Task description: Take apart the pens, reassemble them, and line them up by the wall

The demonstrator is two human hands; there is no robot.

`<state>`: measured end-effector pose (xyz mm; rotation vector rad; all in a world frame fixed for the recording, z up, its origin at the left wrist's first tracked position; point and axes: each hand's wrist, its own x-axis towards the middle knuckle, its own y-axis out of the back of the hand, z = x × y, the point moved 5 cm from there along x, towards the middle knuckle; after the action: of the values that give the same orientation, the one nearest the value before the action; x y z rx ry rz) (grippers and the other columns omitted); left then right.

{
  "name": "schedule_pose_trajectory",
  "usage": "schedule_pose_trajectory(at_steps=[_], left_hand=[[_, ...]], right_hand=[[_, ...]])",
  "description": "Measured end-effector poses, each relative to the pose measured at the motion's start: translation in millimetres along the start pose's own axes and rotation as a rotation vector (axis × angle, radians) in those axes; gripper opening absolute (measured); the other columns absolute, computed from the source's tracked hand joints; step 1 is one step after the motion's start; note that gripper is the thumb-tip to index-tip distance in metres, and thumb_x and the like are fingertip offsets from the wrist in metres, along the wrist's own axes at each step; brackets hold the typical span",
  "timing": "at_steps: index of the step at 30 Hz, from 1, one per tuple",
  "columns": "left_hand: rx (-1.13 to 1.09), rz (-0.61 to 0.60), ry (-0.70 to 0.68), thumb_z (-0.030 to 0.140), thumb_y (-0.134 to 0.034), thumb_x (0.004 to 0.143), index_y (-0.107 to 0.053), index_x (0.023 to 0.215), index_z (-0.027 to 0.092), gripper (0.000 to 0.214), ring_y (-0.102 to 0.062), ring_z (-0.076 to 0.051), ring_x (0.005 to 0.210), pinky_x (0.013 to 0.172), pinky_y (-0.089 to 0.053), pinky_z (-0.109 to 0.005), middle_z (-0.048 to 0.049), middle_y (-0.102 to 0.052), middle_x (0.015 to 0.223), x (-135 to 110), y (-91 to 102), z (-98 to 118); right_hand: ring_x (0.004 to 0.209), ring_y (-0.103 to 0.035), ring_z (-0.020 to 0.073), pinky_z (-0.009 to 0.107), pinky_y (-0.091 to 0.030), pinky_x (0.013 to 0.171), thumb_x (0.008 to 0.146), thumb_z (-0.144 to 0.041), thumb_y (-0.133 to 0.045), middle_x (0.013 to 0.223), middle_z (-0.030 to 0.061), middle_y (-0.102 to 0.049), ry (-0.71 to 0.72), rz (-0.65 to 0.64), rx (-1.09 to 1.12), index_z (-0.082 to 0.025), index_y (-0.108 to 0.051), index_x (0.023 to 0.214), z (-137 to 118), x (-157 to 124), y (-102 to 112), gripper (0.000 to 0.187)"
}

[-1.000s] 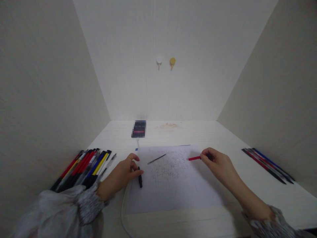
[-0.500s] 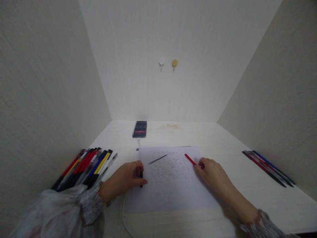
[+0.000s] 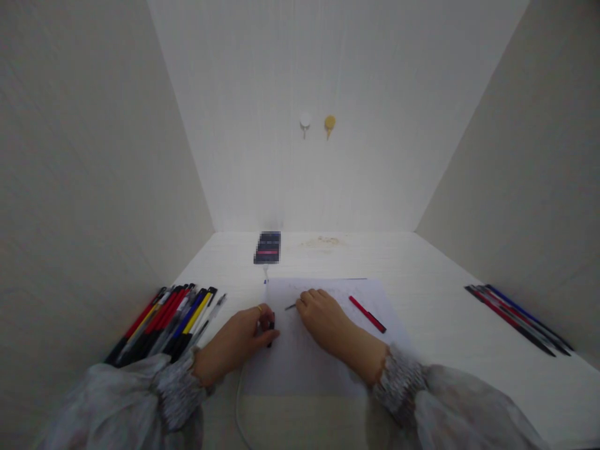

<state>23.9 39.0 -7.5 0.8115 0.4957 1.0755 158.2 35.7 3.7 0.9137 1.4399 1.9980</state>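
Note:
My left hand (image 3: 248, 332) is at the left edge of the white paper (image 3: 304, 375). Its fingers are closed on a short black piece (image 3: 270, 340) that looks like a pen cap. My right hand (image 3: 323, 315) is on the middle of the paper, fingers bent down and together over a thin dark pen refill (image 3: 290, 307). Only the refill's left end shows past the fingers; the rest is hidden. To the right of this hand, a red pen barrel (image 3: 367, 314) with a dark lower end lies slanted on the sheet.
Several red, yellow, blue and clear pens (image 3: 178, 312) lie in a row by the left wall. More pens (image 3: 518, 319) lie along the right wall. A blurred phone (image 3: 268, 247) with a white cable (image 3: 238, 406) is at the back. Two hooks (image 3: 329, 122) hang on the back wall.
My right hand has left the red pen barrel and moved left onto the refill. The barrel now lies free on the paper. My left hand stays almost in place with the black piece.

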Motion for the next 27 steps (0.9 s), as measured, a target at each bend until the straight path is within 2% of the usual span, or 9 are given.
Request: schedule_pose_trajectory(at_steps=[4,8,13,16,19,23,27], left_hand=[[-0.013,-0.016,-0.012,0.037,-0.05,0.067,-0.053,0.076,0.019,0.02,-0.048,-0.013,0.052,0.047,-0.029,-0.022,0.0011,-0.056,0.061,1,-2.5,0],[-0.032,-0.055,-0.016,0.038,-0.05,0.067,-0.053,0.078,0.018,0.022,-0.049,-0.013,0.051,0.046,-0.029,-0.021,0.0012,-0.056,0.059,1,-4.4,0],[-0.038,-0.037,-0.015,0.037,-0.05,0.068,-0.054,0.082,0.019,0.023,-0.05,-0.013,0.052,0.048,-0.031,-0.021,0.0016,-0.058,0.06,0,-2.3,1],[-0.021,0.027,-0.014,0.038,-0.049,0.069,-0.055,0.087,0.02,0.026,-0.049,-0.012,0.052,0.05,-0.033,-0.022,0.0015,-0.057,0.063,0,0.4,1],[-0.049,0.062,-0.068,0.038,-0.051,0.069,-0.056,0.094,0.022,0.031,-0.045,-0.01,0.05,0.051,-0.034,-0.021,0.0011,-0.056,0.068,0,2.3,5],[-0.164,0.022,-0.209,0.032,-0.051,0.072,-0.058,0.095,0.023,0.026,-0.044,-0.009,0.052,0.052,-0.036,-0.02,0.0005,-0.053,0.072,-3,4.0,19],[-0.309,0.0,-0.27,0.028,-0.049,0.074,-0.062,0.077,0.018,0.017,-0.05,-0.011,0.064,0.059,-0.039,-0.021,-0.002,-0.053,0.073,-5,8.6,26]], right_hand=[[0.072,-0.05,0.0205,0.033,-0.037,0.063,0.074,-0.01,-0.044,0.074,0.0101,-0.057,-0.011,-0.041,-0.078,-0.011,-0.057,0.074,5,6,-10,0.014],[0.071,-0.051,0.0204,0.033,-0.037,0.062,0.074,-0.009,-0.043,0.073,0.0107,-0.058,-0.008,-0.069,-0.102,-0.011,-0.058,0.072,7,2,-9,0.015],[0.067,-0.055,0.0191,0.03,-0.037,0.061,0.07,-0.009,-0.045,0.072,0.0099,-0.061,-0.04,-0.165,0.017,-0.012,-0.059,0.071,7,-8,-2,0.014],[0.063,-0.056,0.0181,0.027,-0.038,0.056,0.066,-0.015,-0.048,0.07,0.0081,-0.062,-0.198,-0.199,0.164,-0.013,-0.06,0.071,11,-15,5,0.013],[0.058,-0.055,0.0144,0.023,-0.037,0.051,0.063,-0.02,-0.049,0.065,0.004,-0.062,-0.331,-0.193,0.422,-0.016,-0.06,0.069,10,-23,15,0.012],[0.05,-0.05,0.0086,0.018,-0.034,0.044,0.061,-0.019,-0.049,0.059,0.0,-0.059,-0.343,-0.203,0.8,-0.016,-0.058,0.068,1,-29,22,0.012],[0.045,-0.046,0.0064,0.016,-0.032,0.041,0.061,-0.018,-0.048,0.055,-0.002,-0.055,-0.353,-0.232,1.001,-0.015,-0.057,0.068,-2,-33,22,0.012]])
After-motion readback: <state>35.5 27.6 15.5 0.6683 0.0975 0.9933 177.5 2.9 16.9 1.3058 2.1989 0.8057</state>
